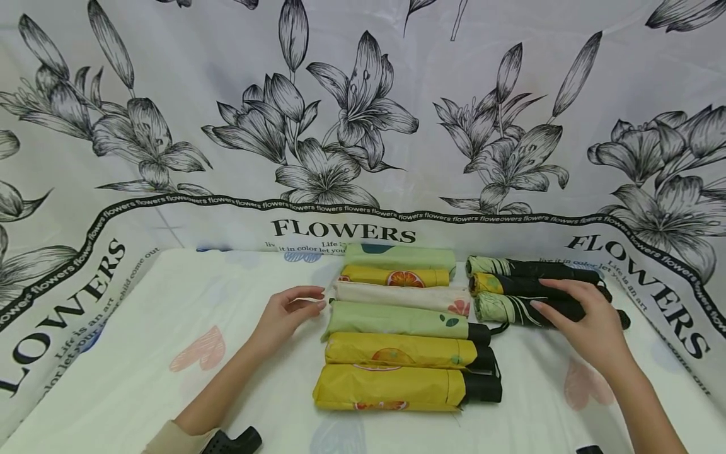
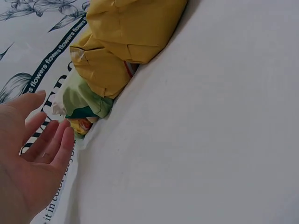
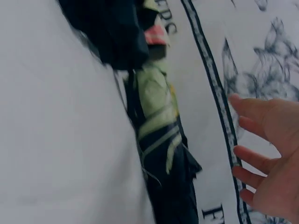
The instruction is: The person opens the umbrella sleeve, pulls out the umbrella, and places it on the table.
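Several folded umbrellas in cloth sleeves lie side by side in a column in the head view. From front to back they include a yellow umbrella (image 1: pixel 391 388), a second yellow one (image 1: pixel 397 350), a light green umbrella (image 1: pixel 397 320) and a white umbrella (image 1: pixel 397 295). My left hand (image 1: pixel 286 320) hovers by the left ends of the white and green ones, fingers loosely bent, holding nothing. To the right lie three dark folded umbrellas with green or yellow ends, the front one (image 1: pixel 505 309) nearest me. Over their right part is my right hand (image 1: pixel 590 321), thumb and fingers apart; contact is unclear.
A white cloth with heart prints (image 1: pixel 198 350) covers the surface. Behind it hangs a flower-printed curtain (image 1: pixel 351 126). At the back of the column are an orange-slice yellow umbrella (image 1: pixel 368 275) and another green one (image 1: pixel 408 255).
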### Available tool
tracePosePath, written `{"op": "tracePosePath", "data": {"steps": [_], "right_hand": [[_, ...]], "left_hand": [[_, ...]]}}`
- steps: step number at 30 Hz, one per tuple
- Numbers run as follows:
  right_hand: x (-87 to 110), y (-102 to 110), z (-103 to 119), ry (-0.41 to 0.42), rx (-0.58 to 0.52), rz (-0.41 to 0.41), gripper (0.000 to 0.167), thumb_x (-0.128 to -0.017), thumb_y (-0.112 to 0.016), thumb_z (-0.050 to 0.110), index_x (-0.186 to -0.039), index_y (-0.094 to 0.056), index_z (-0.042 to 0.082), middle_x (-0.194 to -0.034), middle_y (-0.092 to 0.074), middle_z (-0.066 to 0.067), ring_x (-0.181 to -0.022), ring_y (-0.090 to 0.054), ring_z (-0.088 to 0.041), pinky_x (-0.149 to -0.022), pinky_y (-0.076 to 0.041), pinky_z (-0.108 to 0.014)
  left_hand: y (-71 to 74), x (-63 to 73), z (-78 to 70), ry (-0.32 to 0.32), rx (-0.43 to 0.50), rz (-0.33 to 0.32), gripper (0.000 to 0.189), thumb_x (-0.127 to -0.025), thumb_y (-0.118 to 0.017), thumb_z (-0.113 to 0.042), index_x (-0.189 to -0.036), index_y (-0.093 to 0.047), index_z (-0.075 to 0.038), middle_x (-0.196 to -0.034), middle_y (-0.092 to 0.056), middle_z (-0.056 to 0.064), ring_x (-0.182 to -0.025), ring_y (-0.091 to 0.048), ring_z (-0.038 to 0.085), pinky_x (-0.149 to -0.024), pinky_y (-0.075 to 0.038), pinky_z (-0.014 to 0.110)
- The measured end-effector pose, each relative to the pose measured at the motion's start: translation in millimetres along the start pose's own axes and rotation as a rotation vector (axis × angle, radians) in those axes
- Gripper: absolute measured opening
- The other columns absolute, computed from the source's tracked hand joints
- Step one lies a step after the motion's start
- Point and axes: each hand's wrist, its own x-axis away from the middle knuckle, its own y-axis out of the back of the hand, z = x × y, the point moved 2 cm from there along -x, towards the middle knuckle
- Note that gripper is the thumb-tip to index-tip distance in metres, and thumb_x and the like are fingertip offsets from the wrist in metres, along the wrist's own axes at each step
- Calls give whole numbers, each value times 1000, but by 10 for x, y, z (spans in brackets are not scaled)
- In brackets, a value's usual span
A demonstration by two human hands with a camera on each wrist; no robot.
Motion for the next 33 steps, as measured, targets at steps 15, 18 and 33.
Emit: {"op": "tracePosePath", "data": {"steps": [15, 18, 33], "right_hand": [[137, -476, 300, 78, -79, -2, 40, -90, -84, 10, -129, -74, 9, -120, -69, -13, -97, -59, -15, -84, -47, -8], [143, -539, 285, 75, -135, 53, 38, -92, -82, 6, -129, -73, 6, -120, -70, -13, -93, -61, -5, -81, -52, -10], [193, -768, 119, 101, -369, 238, 33, -97, -73, -2, -130, -69, -3, -120, -71, -21, -94, -64, 3, -79, -57, -17]], "left_hand": [[-178, -19, 149, 9, -18, 66, 37, -96, -77, -6, -131, -67, 5, -117, -71, 17, -92, -72, 5, -83, -57, 19], [-194, -29, 172, -2, -13, 80, 40, -94, -78, -4, -131, -66, 7, -117, -69, 18, -93, -70, 6, -82, -57, 19], [-204, -14, 197, -30, 3, 82, 39, -91, -80, 0, -128, -68, 7, -96, -70, 4, -82, -66, 7, -77, -57, 17]]}}
